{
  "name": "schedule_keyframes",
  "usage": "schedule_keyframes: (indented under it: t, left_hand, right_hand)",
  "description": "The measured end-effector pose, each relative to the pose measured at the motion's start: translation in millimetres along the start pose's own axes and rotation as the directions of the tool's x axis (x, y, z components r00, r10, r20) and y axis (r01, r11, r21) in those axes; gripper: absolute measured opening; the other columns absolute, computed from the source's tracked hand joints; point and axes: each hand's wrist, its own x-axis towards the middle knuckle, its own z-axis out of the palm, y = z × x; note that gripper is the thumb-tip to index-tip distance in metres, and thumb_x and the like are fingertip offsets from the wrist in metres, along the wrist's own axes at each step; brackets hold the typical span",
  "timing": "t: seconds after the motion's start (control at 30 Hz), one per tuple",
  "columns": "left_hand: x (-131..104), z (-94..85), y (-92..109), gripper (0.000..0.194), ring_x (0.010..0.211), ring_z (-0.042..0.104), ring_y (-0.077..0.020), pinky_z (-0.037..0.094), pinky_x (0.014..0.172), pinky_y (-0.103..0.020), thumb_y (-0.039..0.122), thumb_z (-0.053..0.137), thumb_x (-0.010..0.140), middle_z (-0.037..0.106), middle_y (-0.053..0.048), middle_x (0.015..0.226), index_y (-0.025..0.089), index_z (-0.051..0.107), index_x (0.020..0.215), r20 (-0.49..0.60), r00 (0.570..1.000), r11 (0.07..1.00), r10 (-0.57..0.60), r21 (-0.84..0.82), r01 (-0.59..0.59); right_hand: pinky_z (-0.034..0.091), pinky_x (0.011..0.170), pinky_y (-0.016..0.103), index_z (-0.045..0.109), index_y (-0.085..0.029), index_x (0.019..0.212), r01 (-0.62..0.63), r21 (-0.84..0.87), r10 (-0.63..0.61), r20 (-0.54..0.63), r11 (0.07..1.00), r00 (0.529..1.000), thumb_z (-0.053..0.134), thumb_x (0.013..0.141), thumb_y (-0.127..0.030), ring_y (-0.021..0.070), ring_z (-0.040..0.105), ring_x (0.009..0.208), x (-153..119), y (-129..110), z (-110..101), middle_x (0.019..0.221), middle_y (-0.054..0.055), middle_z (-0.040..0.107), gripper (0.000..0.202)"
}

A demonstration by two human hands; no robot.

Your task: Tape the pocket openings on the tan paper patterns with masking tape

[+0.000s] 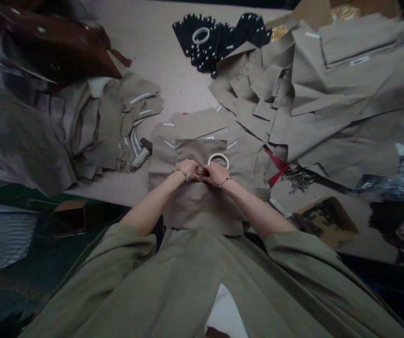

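Note:
A taupe fabric piece (202, 206) lies before me, its lower part hanging toward my lap over the table edge. My left hand (188, 169) is closed in a pinch at the fold across it. Close beside it, my right hand (217, 174) has its fingers pressed together at the same fold. Both seem to grip the fabric, though the fingertips partly hide what lies between them. A white tape roll (218, 155) shows just beyond the right hand, which covers its near side. Under the fabric are more taupe pieces (159, 150) with short white strips at their corners.
To the left are heaped taupe cut pieces (96, 126) and a brown leather bag (61, 42). At the back, dark pieces with white dots (219, 42) carry another tape roll (201, 35). Taupe panels (328, 94) and an open cardboard box (328, 220) occupy the right.

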Motion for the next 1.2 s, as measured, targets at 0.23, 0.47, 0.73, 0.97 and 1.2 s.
schedule_keyframes:
  t: [0.23,0.47,0.73,0.97,1.2]
  left_hand:
    - [-57,28.1,17,0.038,0.102,0.073,-0.0207,0.057,0.089,-0.031,0.032,0.075,0.083,0.077,-0.006,0.113,0.024,0.071,0.12,-0.282,0.951,0.893,0.127,-0.384,-0.233]
    - [-124,61.4,56,0.019,0.101,0.072,-0.021,0.06,0.093,-0.037,0.029,0.061,0.095,0.078,-0.008,0.107,0.021,0.078,0.098,-0.552,0.834,0.714,0.005,-0.582,-0.39]
    - [-152,63.1,59,0.025,0.107,0.068,-0.0221,0.056,0.094,-0.035,0.03,0.059,0.097,0.074,-0.01,0.118,0.021,0.071,0.118,-0.701,0.705,0.855,0.109,-0.296,-0.426]
    - [-157,66.5,66,0.024,0.089,0.069,-0.0187,0.055,0.084,-0.03,0.027,0.053,0.101,0.076,-0.007,0.092,0.02,0.075,0.094,-0.735,0.634,0.826,0.239,-0.189,-0.531]
    - [-98,62.8,34,0.021,0.074,0.067,-0.0163,0.052,0.072,-0.026,0.028,0.061,0.09,0.077,-0.004,0.082,0.018,0.079,0.097,-0.447,0.876,0.702,-0.181,-0.683,-0.203]
  right_hand:
    - [0.049,0.089,0.034,0.043,-0.01,0.143,0.134,0.212,-0.104,-0.149,0.968,0.983,0.041,0.096,-0.02,0.0244,0.063,0.103,-60,-5,7,0.115,0.015,0.068,0.048]
    - [0.052,0.087,0.037,0.015,-0.012,0.16,0.106,0.498,0.008,-0.222,0.86,0.975,0.033,0.101,-0.025,0.0234,0.069,0.094,-123,-26,26,0.118,0.016,0.069,0.063]
    - [0.044,0.074,0.025,0.065,-0.02,0.101,0.156,0.557,0.003,-0.273,0.816,0.962,0.052,0.102,-0.036,0.0168,0.064,0.083,-138,-11,21,0.087,0.005,0.069,0.021]
    - [0.041,0.06,0.025,0.065,-0.021,0.086,0.088,0.867,0.091,-0.151,0.49,0.984,0.057,0.093,-0.056,0.0144,0.057,0.065,-134,-13,29,0.079,0.004,0.068,0.036]
    - [0.048,0.071,0.033,0.066,-0.02,0.12,-0.057,0.808,0.53,-0.329,0.586,0.781,0.049,0.092,-0.054,0.0196,0.06,0.075,-134,64,15,0.098,0.011,0.07,0.047]
